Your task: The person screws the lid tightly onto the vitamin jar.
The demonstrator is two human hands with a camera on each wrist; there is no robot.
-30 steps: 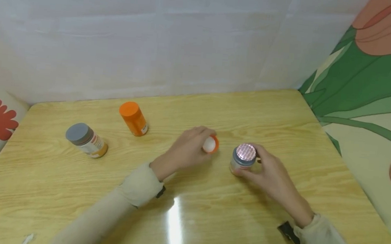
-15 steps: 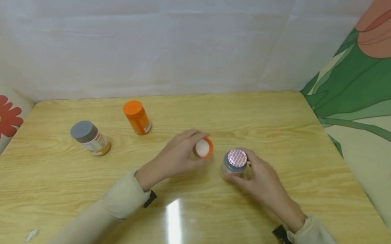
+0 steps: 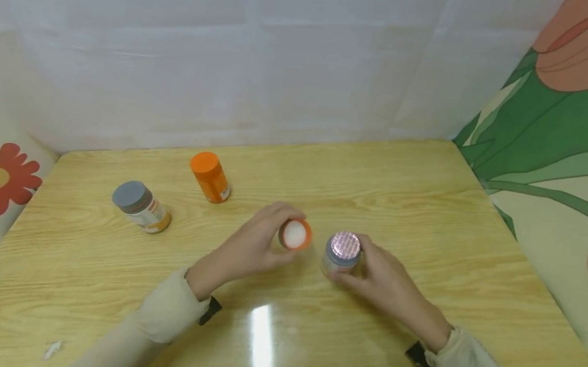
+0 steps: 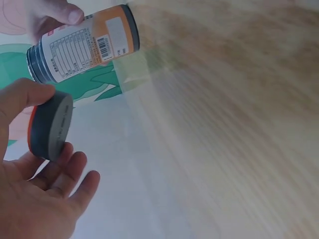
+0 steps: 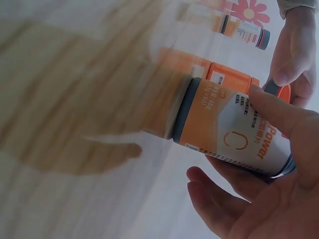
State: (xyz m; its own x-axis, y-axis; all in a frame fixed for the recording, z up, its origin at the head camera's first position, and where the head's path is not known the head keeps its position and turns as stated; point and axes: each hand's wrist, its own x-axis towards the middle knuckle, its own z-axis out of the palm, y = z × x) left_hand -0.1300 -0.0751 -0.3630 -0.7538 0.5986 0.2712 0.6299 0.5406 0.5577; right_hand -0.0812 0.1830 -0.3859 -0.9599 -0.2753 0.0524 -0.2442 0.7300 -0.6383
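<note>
My left hand (image 3: 250,246) pinches a dark grey screw cap (image 4: 52,124) by its edge between thumb and fingers. The cap's white, orange-rimmed inside faces up in the head view. Just to the right, my right hand (image 3: 387,280) grips a supplement jar (image 5: 234,127) around its side. That jar has an orange and white label, and its mouth is covered by a shiny pinkish foil seal (image 3: 345,246). Cap and jar are apart, with a small gap between them. In the right wrist view the jar's base meets its reflection on the tabletop.
An orange jar (image 3: 210,177) with its lid on stands at the back, left of centre. Farther left is a grey-capped jar (image 3: 142,206) with a white and yellow label. A small whitish scrap (image 3: 53,350) lies on the wooden table (image 3: 377,178) at front left.
Both hands have shifted left and slightly nearer, carrying the cap and the jar along. The cap has turned so more of its inside shows. The camera view has shifted a little.
</note>
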